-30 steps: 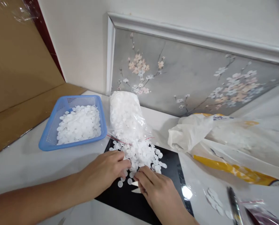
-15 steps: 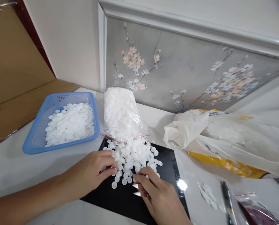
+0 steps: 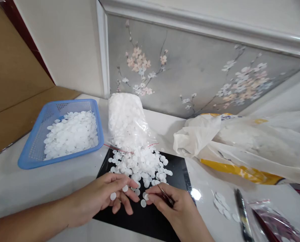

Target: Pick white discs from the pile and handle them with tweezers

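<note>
My left hand (image 3: 116, 194) is turned partly palm up over the black board (image 3: 137, 223), fingers loosely bent, with a couple of small white plastic discs (image 3: 113, 196) resting on it. Just to its right, my right hand (image 3: 168, 201) pinches a white disc (image 3: 146, 197) between thumb and forefinger. A slim shiny metal tool (image 3: 165, 195) is tucked in the same hand; its kind I cannot make out. Behind both hands, a heap of such discs (image 3: 144, 163) spills onto the board from an open clear zip bag (image 3: 127, 117).
A blue plastic basket (image 3: 22, 156) of white discs stands at left, near cardboard (image 3: 13, 117). At right lie a white and yellow plastic bag (image 3: 240, 144), several loose discs (image 3: 221, 205), a black pen (image 3: 242, 215) and a clear packet (image 3: 278, 222). A floral panel (image 3: 190, 67) rises behind.
My left hand has rolled palm up, now showing discs on its fingers. The right hand has turned, so the metal tool's tips no longer point out toward the left hand.
</note>
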Demonstrator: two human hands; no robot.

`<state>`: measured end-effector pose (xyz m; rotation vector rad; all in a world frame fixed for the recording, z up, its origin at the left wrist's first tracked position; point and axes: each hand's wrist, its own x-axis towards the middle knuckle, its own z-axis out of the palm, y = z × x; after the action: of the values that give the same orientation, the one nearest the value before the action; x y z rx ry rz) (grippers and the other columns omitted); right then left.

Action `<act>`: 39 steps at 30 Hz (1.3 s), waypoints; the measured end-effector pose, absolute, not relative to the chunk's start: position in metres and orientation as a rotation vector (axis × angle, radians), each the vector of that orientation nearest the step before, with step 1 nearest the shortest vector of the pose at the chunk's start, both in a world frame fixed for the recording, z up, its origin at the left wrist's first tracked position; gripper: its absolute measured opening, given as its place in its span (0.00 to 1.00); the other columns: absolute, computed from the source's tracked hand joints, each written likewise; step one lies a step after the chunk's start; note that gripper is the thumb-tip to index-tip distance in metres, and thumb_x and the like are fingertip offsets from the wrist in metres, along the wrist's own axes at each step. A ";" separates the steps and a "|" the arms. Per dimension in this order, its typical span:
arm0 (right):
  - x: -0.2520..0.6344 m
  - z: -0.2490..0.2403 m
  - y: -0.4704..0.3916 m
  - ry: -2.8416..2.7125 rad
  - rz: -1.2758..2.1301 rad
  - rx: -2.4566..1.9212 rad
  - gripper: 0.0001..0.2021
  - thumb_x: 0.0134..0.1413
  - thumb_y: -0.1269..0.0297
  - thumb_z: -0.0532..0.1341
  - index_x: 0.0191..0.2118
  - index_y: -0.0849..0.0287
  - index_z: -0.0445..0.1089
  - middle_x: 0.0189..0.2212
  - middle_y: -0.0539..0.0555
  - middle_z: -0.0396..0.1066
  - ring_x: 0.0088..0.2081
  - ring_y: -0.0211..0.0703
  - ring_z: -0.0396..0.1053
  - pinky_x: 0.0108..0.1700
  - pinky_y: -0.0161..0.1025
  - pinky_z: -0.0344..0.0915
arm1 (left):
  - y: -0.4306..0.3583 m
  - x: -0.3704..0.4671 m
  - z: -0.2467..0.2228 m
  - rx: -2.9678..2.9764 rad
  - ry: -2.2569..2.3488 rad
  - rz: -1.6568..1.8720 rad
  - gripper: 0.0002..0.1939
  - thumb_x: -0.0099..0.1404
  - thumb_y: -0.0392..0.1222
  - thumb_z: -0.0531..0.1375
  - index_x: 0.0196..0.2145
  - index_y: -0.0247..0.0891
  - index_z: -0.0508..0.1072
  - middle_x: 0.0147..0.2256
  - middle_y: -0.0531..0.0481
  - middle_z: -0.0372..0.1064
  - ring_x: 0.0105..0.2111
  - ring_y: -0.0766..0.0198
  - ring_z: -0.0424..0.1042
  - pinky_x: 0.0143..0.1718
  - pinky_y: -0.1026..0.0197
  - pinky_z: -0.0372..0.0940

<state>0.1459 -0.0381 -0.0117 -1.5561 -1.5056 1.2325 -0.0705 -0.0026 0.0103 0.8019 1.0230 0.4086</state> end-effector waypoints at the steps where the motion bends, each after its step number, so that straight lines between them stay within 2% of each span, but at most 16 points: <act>1: 0.145 -0.009 -0.037 -1.484 1.261 -1.556 0.07 0.54 0.63 0.62 0.30 0.56 0.77 0.24 0.49 0.78 0.27 0.41 0.74 0.30 0.31 0.68 | -0.004 -0.069 0.011 0.754 1.008 0.413 0.23 0.63 0.58 0.58 0.44 0.35 0.73 0.40 0.40 0.77 0.36 0.57 0.76 0.30 0.63 0.61; 3: 0.142 -0.007 -0.036 -1.489 1.283 -1.546 0.08 0.54 0.64 0.61 0.29 0.57 0.77 0.24 0.49 0.77 0.26 0.40 0.72 0.29 0.31 0.67 | -0.005 -0.066 0.011 0.682 0.962 0.417 0.25 0.62 0.60 0.59 0.44 0.34 0.74 0.40 0.39 0.77 0.41 0.53 0.76 0.39 0.57 0.66; 6: 0.137 -0.008 -0.036 -1.527 1.214 -1.528 0.07 0.53 0.65 0.62 0.26 0.58 0.76 0.21 0.49 0.75 0.23 0.39 0.69 0.25 0.31 0.65 | -0.006 -0.064 0.010 0.628 0.921 0.401 0.26 0.62 0.60 0.59 0.43 0.33 0.75 0.41 0.38 0.77 0.43 0.52 0.75 0.47 0.52 0.67; 10: 0.134 -0.008 -0.036 -1.675 1.064 -1.362 0.06 0.54 0.64 0.62 0.30 0.57 0.76 0.26 0.51 0.75 0.24 0.38 0.70 0.26 0.31 0.66 | -0.008 -0.063 0.007 0.603 0.900 0.418 0.25 0.61 0.60 0.60 0.43 0.33 0.75 0.41 0.40 0.77 0.45 0.52 0.75 0.50 0.50 0.67; 14: 0.143 -0.005 -0.032 -1.743 0.810 -1.353 0.11 0.62 0.61 0.57 0.32 0.56 0.75 0.30 0.54 0.74 0.28 0.40 0.72 0.32 0.34 0.70 | -0.010 -0.065 0.008 0.636 0.919 0.472 0.22 0.63 0.56 0.60 0.42 0.33 0.75 0.41 0.40 0.77 0.46 0.52 0.75 0.52 0.50 0.66; 16: 0.149 -0.006 -0.030 -1.767 0.760 -1.413 0.12 0.63 0.59 0.56 0.32 0.56 0.74 0.29 0.54 0.74 0.28 0.41 0.72 0.33 0.34 0.71 | -0.010 -0.066 0.009 0.661 0.927 0.468 0.21 0.65 0.55 0.59 0.42 0.33 0.75 0.43 0.39 0.77 0.45 0.53 0.75 0.50 0.51 0.66; 18: 0.152 -0.008 -0.030 -1.810 0.760 -1.431 0.13 0.63 0.58 0.56 0.31 0.56 0.73 0.28 0.53 0.73 0.28 0.41 0.73 0.33 0.34 0.71 | -0.009 -0.066 0.011 0.716 0.937 0.462 0.20 0.65 0.54 0.58 0.40 0.33 0.75 0.41 0.40 0.77 0.41 0.56 0.75 0.44 0.56 0.67; 20: 0.152 -0.012 -0.030 -1.859 0.746 -1.412 0.13 0.64 0.60 0.55 0.31 0.56 0.73 0.29 0.52 0.73 0.29 0.41 0.74 0.34 0.34 0.71 | -0.008 -0.066 0.012 0.791 0.956 0.467 0.16 0.64 0.52 0.60 0.37 0.34 0.74 0.32 0.45 0.77 0.30 0.64 0.73 0.33 0.63 0.64; 22: 0.152 -0.015 -0.030 -1.918 0.722 -1.381 0.13 0.64 0.64 0.54 0.33 0.55 0.74 0.31 0.53 0.73 0.31 0.39 0.74 0.34 0.33 0.71 | -0.006 -0.067 0.015 0.833 0.986 0.487 0.12 0.63 0.48 0.61 0.35 0.36 0.74 0.26 0.50 0.74 0.23 0.69 0.65 0.26 0.66 0.56; 26: 0.152 -0.018 -0.032 -2.045 0.684 -1.344 0.14 0.64 0.68 0.52 0.34 0.55 0.74 0.33 0.52 0.73 0.29 0.38 0.74 0.32 0.32 0.71 | -0.002 -0.069 0.018 0.850 1.012 0.572 0.05 0.60 0.36 0.58 0.34 0.36 0.74 0.31 0.52 0.72 0.22 0.72 0.58 0.24 0.66 0.51; 29: 0.153 -0.023 -0.033 -2.158 0.565 -1.331 0.12 0.64 0.68 0.54 0.36 0.55 0.75 0.33 0.52 0.73 0.26 0.37 0.74 0.30 0.33 0.71 | -0.001 -0.069 0.017 0.847 1.014 0.629 0.06 0.61 0.37 0.58 0.35 0.36 0.74 0.33 0.50 0.72 0.23 0.71 0.62 0.23 0.67 0.51; 31: 0.153 -0.028 -0.034 -2.224 0.494 -1.312 0.08 0.62 0.69 0.57 0.39 0.55 0.75 0.34 0.52 0.73 0.25 0.37 0.74 0.28 0.32 0.70 | -0.001 -0.069 0.015 0.806 1.006 0.649 0.09 0.65 0.43 0.57 0.36 0.36 0.74 0.34 0.48 0.74 0.28 0.67 0.68 0.26 0.65 0.57; 34: 0.149 -0.035 -0.036 -2.260 0.447 -1.320 0.08 0.53 0.73 0.64 0.39 0.55 0.74 0.34 0.51 0.71 0.24 0.36 0.72 0.25 0.31 0.69 | -0.002 -0.067 0.014 0.738 0.999 0.642 0.15 0.67 0.50 0.56 0.38 0.35 0.75 0.37 0.43 0.76 0.37 0.58 0.74 0.38 0.59 0.66; 36: 0.146 -0.036 -0.036 -2.295 0.445 -1.354 0.10 0.47 0.78 0.66 0.34 0.55 0.72 0.34 0.49 0.71 0.23 0.35 0.71 0.24 0.30 0.68 | -0.002 -0.066 0.014 0.715 0.995 0.638 0.16 0.67 0.51 0.56 0.38 0.35 0.75 0.38 0.42 0.77 0.42 0.54 0.74 0.45 0.54 0.67; 39: 0.144 -0.031 -0.036 -2.405 0.460 -1.368 0.12 0.45 0.82 0.64 0.31 0.57 0.70 0.34 0.49 0.71 0.23 0.35 0.72 0.24 0.30 0.67 | -0.001 -0.066 0.014 0.703 0.973 0.639 0.17 0.66 0.51 0.57 0.37 0.35 0.76 0.39 0.42 0.77 0.46 0.52 0.74 0.52 0.50 0.66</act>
<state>0.1436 -0.0361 -0.0310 -1.3679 -2.4046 0.4604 -0.0662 -0.0010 0.0136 0.7034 0.9729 0.6387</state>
